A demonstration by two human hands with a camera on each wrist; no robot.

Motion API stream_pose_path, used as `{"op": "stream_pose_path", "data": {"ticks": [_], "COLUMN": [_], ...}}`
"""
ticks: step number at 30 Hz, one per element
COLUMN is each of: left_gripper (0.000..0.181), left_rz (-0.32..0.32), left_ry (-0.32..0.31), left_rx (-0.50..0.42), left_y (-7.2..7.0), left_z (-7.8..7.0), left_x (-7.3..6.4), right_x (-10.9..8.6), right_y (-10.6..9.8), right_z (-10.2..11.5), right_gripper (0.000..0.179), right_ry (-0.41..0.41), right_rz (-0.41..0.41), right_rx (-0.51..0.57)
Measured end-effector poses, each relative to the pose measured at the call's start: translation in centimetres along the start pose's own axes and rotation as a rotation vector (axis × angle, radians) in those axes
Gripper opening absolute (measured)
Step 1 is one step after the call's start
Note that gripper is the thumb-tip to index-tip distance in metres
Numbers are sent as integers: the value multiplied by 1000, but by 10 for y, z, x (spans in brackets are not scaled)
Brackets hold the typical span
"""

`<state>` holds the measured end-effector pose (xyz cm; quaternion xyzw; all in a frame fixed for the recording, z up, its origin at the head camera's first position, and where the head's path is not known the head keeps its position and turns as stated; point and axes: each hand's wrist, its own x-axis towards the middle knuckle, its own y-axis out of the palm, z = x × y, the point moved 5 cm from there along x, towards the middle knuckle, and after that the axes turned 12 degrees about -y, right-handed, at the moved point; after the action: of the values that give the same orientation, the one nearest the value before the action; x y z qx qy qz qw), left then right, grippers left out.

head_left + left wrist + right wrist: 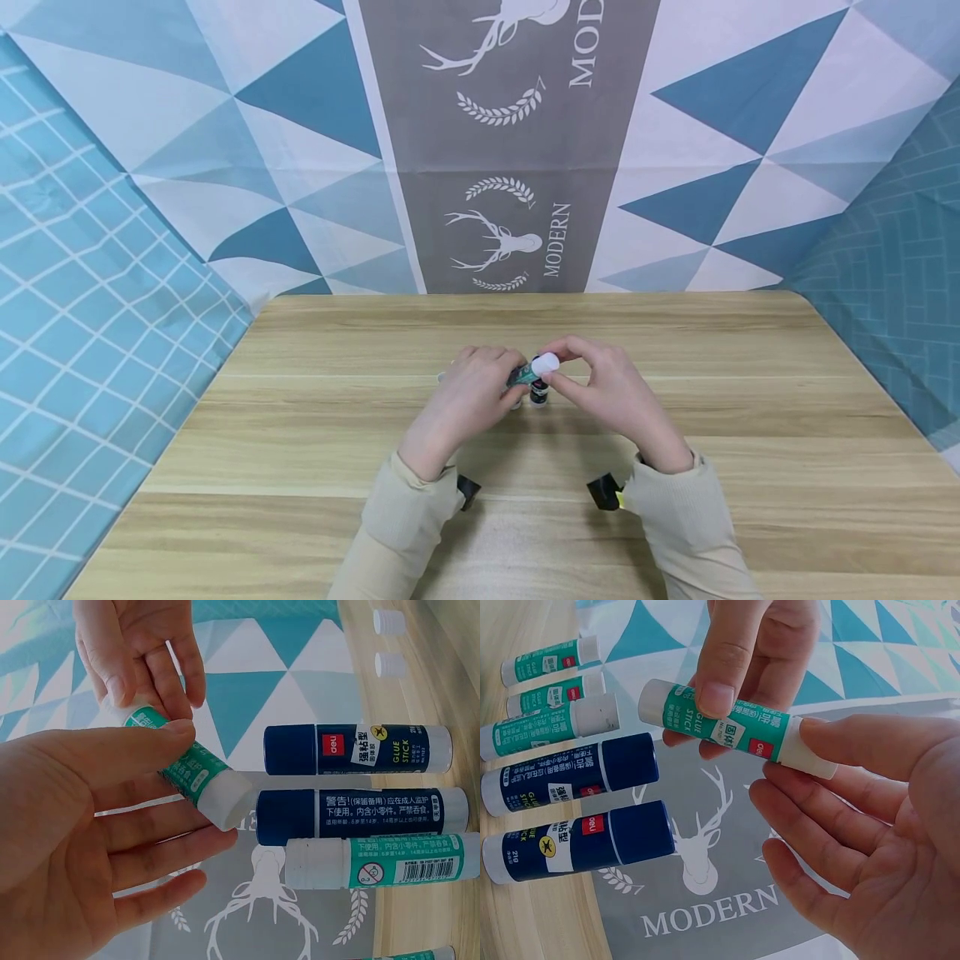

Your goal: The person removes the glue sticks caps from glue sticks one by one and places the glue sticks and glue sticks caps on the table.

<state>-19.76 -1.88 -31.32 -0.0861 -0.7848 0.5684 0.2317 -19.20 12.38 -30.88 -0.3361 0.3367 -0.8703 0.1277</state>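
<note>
Our left hand point(472, 392) and right hand point(607, 387) pinch one green glue stick point(739, 733), grips closed; surface point(765, 417) extends well left and right; blue sticks point(356, 750) stand just below.

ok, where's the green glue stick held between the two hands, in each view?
Head: green glue stick right of and below centre, between left hand and right hand.
Left wrist: stick left of centre, tilted.
Right wrist: stick above centre, tilted.
Shared landmark: grey panel with white deer print.
</note>
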Motion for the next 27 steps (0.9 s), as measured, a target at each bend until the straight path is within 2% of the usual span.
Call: {"op": "stream_pose_path", "data": {"ticks": [17,27], "left_gripper": [12,14], "left_rz": [-37,-108], "left_ry": [11,28], "left_rx": [-26,-12], "left_y": [-2,-9], "left_z": [0,-1], "left_x": [-1,-3], "right_x": [0,0], "right_y": [1,1], "right_z": [-3,-5], "right_gripper": [20,22], "right_ry": [0,10], "right_rz": [4,12], "right_rx": [17,17]}}
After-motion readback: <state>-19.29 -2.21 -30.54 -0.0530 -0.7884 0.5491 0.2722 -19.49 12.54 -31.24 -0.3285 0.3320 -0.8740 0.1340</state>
